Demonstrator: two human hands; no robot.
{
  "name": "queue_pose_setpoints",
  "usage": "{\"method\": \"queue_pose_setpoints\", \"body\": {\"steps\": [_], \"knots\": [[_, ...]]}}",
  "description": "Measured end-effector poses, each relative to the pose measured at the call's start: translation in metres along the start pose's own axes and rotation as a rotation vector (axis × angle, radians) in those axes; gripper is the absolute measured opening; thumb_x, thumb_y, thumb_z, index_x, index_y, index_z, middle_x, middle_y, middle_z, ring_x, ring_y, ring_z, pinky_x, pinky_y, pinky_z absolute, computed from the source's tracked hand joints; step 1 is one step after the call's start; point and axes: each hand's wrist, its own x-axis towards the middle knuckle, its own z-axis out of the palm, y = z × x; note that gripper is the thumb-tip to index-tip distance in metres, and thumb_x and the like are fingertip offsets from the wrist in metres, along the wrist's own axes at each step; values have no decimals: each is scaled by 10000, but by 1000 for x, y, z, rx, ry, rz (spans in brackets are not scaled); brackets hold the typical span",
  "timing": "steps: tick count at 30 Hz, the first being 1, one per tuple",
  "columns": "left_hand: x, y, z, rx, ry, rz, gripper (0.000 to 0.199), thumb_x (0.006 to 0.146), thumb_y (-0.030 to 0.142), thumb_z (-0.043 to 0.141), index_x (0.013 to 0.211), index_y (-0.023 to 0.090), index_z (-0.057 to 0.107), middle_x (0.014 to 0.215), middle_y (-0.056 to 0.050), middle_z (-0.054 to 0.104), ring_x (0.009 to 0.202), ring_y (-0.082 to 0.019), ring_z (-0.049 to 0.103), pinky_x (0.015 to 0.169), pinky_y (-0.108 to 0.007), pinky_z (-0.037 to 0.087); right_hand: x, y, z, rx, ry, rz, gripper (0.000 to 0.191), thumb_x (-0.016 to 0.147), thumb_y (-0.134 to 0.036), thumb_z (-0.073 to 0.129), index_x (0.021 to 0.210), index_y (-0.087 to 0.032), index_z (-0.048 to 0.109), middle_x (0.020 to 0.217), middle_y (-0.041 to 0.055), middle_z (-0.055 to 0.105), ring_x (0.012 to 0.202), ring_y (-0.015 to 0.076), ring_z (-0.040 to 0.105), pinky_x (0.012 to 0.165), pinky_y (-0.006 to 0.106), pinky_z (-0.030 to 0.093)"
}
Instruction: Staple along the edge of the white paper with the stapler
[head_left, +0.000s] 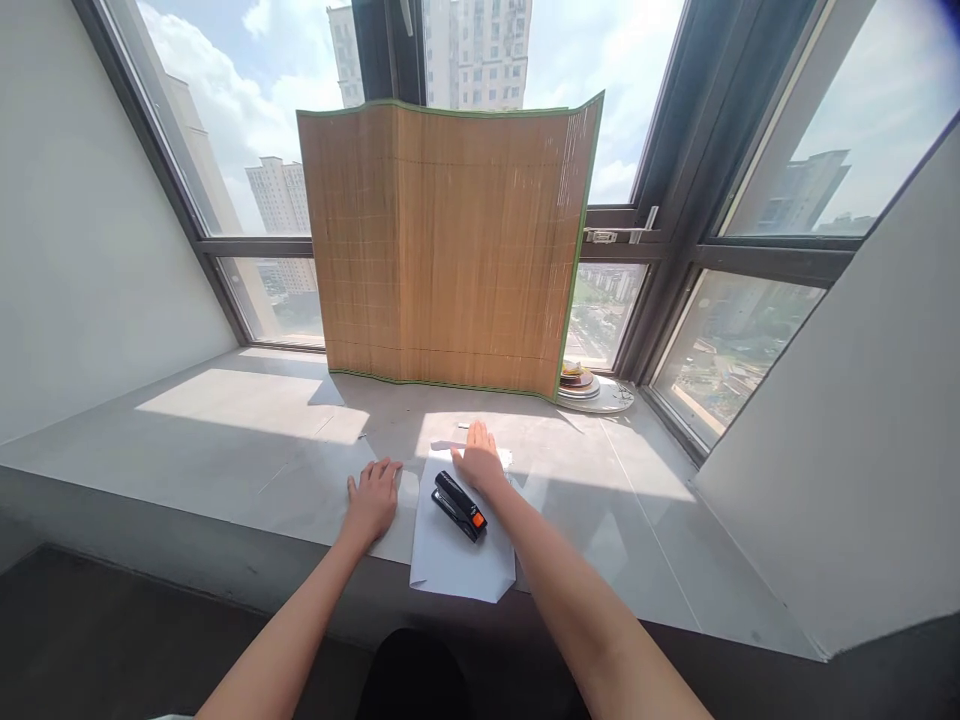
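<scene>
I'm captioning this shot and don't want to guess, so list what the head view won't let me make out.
Head view:
The paper beneath the stapler and right hand: covered by both.
Any fine print on the stapler: too small.
Left side of the stacked plates: behind the bamboo mat.
Upper parts of the left arm and right arm: cut off by the bottom edge.

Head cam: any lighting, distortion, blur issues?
Head view: strong backlight through the windows, sunlit patches and shadow bands across the ledge, floor very dark; same view: window frames splay, likely wide-angle distortion; same view: black stapler and white paper readable, no obvious blur.
</scene>
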Motion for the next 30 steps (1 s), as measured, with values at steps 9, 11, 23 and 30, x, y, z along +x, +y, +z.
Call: {"method": "queue_pose_setpoints", "body": {"steps": [9, 11, 23, 30], "knots": [[1, 2, -2, -7, 8, -9, 468, 1076, 209, 321, 1454, 263, 591, 1593, -160, 517, 1497, -327, 412, 1194, -728, 288, -31, 82, -53, 102, 226, 45, 511, 998, -334, 509, 1464, -147, 598, 1508, 197, 603, 1529, 345, 408, 1245, 498, 313], [0, 3, -5, -4, 8, -10, 466, 1070, 210, 322, 1444, 259, 596, 1583, -161, 525, 1486, -329, 425, 1187, -727, 297, -48, 88, -66, 170, 349, 13, 381, 1014, -316, 465, 1303, -178, 671, 1340, 180, 685, 1364, 329, 543, 1145, 476, 413], [2, 2, -7, -21, -2, -6, 500, 1058, 226, 289, 1463, 247, 582, 1578, -173, 522, 1474, -344, 432, 1176, -731, 305, -173, 112, -84, 526, 286, -64, 466, 1050, -560, 403, 724, -240, 495, 717, -2, 542, 688, 184, 505, 680, 308, 384], [3, 0, -8, -23, -28, -1, 536, 1076, 268, 231, 1494, 241, 565, 1597, -182, 503, 1497, -367, 420, 1174, -749, 314, -164, 111, -84, 559, 237, -22, 412, 992, -565, 439, 739, -243, 482, 721, -6, 546, 685, 185, 486, 676, 310, 358]]}}
